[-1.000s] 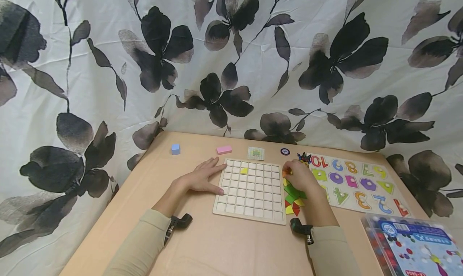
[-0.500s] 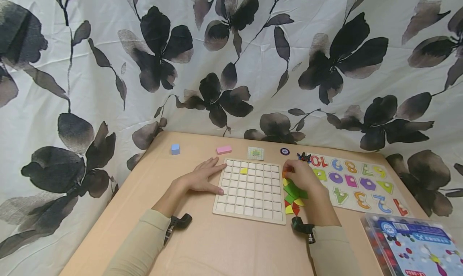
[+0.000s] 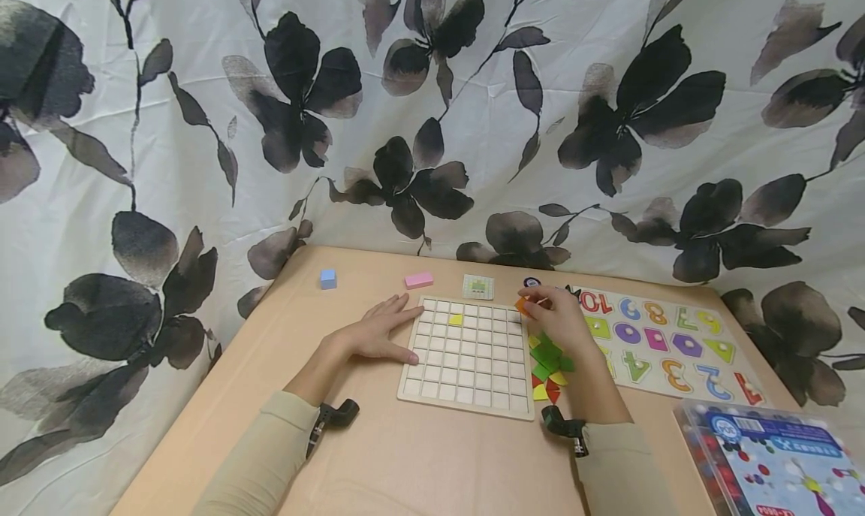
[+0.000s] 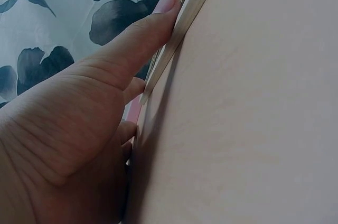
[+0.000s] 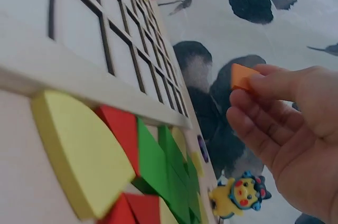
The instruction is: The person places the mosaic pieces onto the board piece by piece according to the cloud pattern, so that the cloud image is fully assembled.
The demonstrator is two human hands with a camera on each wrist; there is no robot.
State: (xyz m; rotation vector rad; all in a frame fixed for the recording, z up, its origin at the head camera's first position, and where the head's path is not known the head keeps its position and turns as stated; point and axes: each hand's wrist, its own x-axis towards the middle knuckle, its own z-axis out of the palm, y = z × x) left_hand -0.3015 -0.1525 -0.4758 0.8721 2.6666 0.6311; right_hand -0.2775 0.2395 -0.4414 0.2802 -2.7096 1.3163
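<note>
Right hand [image 3: 561,322] lifted up off pile [image 3: 549,366] since earlier frames, now pinching orange piece [image 3: 521,303] in fingertips, above far right corner of grid board [image 3: 466,357]. Piece is picked, not yet in any square. Left hand [image 3: 378,331] same spot, flat and spread, fingers pressing board's left edge. One yellow tile [image 3: 456,319] sits in board. Number puzzle [image 3: 665,343] lies right.

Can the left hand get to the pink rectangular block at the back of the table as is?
Probably yes. The left hand rests flat against the wooden grid board; only bare tabletop lies between it and the pink rectangular block.
</note>
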